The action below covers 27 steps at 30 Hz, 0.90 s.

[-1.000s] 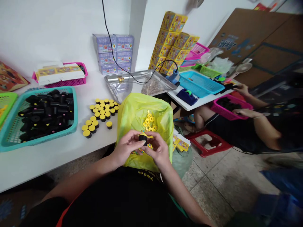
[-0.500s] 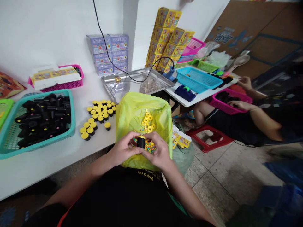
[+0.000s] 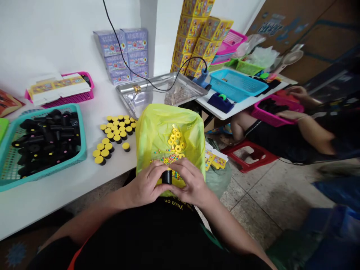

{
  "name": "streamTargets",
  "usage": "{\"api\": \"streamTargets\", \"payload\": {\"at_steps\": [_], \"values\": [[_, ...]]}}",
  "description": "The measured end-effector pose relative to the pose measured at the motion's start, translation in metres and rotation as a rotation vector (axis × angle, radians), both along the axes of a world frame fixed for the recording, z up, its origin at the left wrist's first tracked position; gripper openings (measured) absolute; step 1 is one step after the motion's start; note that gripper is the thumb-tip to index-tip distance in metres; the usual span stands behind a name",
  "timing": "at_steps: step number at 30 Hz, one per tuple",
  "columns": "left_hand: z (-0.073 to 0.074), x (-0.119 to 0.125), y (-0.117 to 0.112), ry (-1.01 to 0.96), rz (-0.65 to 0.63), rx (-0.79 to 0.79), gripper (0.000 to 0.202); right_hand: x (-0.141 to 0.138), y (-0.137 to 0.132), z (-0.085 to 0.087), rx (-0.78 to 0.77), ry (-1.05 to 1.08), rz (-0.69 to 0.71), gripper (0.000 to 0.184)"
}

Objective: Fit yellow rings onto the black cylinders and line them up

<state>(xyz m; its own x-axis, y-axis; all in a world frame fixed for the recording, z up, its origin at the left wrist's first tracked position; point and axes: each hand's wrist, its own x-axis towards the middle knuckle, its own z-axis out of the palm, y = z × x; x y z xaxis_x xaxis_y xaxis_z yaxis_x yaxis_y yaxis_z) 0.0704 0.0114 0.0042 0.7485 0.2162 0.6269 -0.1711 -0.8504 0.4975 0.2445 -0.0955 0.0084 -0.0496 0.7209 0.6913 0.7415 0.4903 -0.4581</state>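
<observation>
Between my two hands is a small black cylinder with a yellow cap (image 3: 167, 177), held upright over my lap. My left hand (image 3: 147, 183) grips its left side, thumb below and fingers at the top. From the other side my right hand (image 3: 189, 180) closes on it the same way, fingers over the cap. Just beyond lies a basket lined with a yellow-green plastic bag (image 3: 152, 131). Inside it are small multicoloured beads (image 3: 168, 159) and several yellow ring-shaped pieces (image 3: 174, 138). My fingers hide most of the cap.
Several yellow-capped black cylinders (image 3: 112, 131) stand on the white table (image 3: 112, 173). A teal basket (image 3: 81, 157) of black parts is at left, a metal tray (image 3: 126, 93) behind. At right, another person's hands (image 3: 291, 114) are at a pink basket (image 3: 270, 118) near a red stool (image 3: 250, 165).
Both hands have come slightly lower and nearer my body with the cylinder, and my fingers now cover more of its cap. The camera view has shifted a little.
</observation>
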Motion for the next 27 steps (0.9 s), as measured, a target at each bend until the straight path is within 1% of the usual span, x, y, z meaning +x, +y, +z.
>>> {"api": "streamTargets", "payload": {"at_steps": [6, 11, 14, 17, 21, 24, 27], "values": [[-0.009, -0.002, -0.002, 0.069, -0.058, -0.086, 0.053, 0.000, -0.003, -0.004, -0.051, 0.031, 0.018, 0.044], [-0.017, -0.004, 0.000, 0.120, -0.100, -0.088, 0.051, 0.001, -0.001, -0.005, -0.106, 0.062, 0.025, 0.035], [-0.022, -0.006, -0.003, 0.112, -0.120, -0.108, 0.049, -0.001, -0.003, -0.005, -0.149, 0.083, 0.067, 0.034], [-0.025, -0.007, -0.007, 0.068, -0.138, -0.107, 0.048, -0.005, -0.007, -0.005, -0.157, 0.113, 0.100, 0.034], [-0.028, -0.009, -0.011, 0.039, -0.140, -0.076, 0.047, -0.012, -0.012, -0.005, -0.155, 0.137, 0.089, 0.024], [-0.031, -0.010, -0.010, 0.089, -0.155, -0.087, 0.044, -0.015, -0.012, -0.006, -0.165, 0.124, 0.076, 0.017], [-0.034, -0.011, -0.009, 0.139, -0.171, -0.108, 0.043, -0.016, -0.012, -0.006, -0.167, 0.106, 0.058, 0.017]]}}
